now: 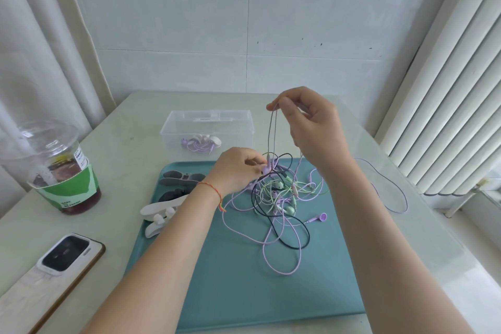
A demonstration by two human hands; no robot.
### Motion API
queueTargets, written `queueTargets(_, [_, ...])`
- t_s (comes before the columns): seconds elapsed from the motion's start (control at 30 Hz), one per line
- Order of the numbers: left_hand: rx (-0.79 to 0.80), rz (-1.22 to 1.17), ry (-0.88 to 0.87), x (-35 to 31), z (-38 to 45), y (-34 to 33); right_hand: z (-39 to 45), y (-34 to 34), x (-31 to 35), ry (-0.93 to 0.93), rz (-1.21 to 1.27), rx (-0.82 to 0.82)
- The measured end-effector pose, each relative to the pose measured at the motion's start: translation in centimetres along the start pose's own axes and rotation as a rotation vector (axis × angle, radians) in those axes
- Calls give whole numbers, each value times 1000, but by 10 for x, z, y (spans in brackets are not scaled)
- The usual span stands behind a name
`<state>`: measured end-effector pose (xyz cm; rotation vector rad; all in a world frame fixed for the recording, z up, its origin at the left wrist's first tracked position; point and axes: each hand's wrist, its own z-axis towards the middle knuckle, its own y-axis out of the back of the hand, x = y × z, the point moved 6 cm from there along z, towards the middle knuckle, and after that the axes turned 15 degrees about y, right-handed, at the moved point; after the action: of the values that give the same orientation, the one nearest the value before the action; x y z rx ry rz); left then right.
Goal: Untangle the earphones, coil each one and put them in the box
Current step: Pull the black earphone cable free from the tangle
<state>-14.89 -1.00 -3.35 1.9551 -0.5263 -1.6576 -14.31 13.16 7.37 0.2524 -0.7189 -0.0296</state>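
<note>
A tangle of purple, green and black earphones lies on the teal tray. My right hand is raised above it, pinching a loop of purple cable that hangs down taut into the tangle. At the tangle's top edge my left hand grips a purple earbud. Behind the tray stands a clear plastic box with one coiled purple earphone inside. One purple cable trails off the tray to the right.
A lidded drink cup stands at the left, with a phone in front of it. Grey and white cable winders lie on the tray's left edge. A wall, curtain and blinds surround the table.
</note>
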Motion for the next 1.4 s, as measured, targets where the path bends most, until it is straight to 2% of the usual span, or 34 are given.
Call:
queueTargets(0.2, [39,11,-25,4,2,-7,-1,-1,-3,-3,22,-3])
queueTargets(0.3, [93,-64,-31,3,2,-8,0,-1,-4,-5,9,3])
queueTargets(0.47, [119,167,-24,2,-1,-14,-1,2,-6,-8,-8,-9])
queueTargets(0.53, [43,163,-28,-2,0,-11,-1,1,-5,-3,-9,12])
queueTargets(0.63, [-108,-54,-36,-6,-1,3,-1,-3,-3,6,-2,40])
queueTargets(0.8, [66,-349,-92,-18,-13,3,-1,-5,-3,6,34,63])
queueTargets(0.87, [132,-598,-33,-15,-13,11,-1,-2,-5,3,16,41])
queueTargets(0.93, [270,-950,-24,-15,-14,22,0,3,-4,0,9,15])
queueTargets(0.97, [283,-1025,-26,-15,-13,30,1,5,-3,0,11,16])
queueTargets(1.03, [122,-883,-45,-14,-9,42,0,2,0,-25,31,97])
queueTargets(1.07, [62,-804,-68,-16,-10,45,-1,-2,1,-58,43,188])
queueTargets(1.1, [76,-770,-88,-20,-10,43,-5,-9,1,-91,33,299])
queueTargets(1.17, [265,-717,-187,-36,-19,31,-12,-22,0,-108,-46,504])
queueTargets(1.2, [356,-654,-220,-42,-26,24,-14,-25,0,-97,-85,551])
queueTargets(1.27, [425,-504,-137,-44,-33,14,-14,-26,-4,-85,-141,545])
queueTargets(1.33, [354,-414,-18,-35,-31,15,-13,-20,-9,-109,-198,531])
queueTargets(1.4, [232,-466,47,-25,-24,25,-14,-16,-16,-165,-241,587])
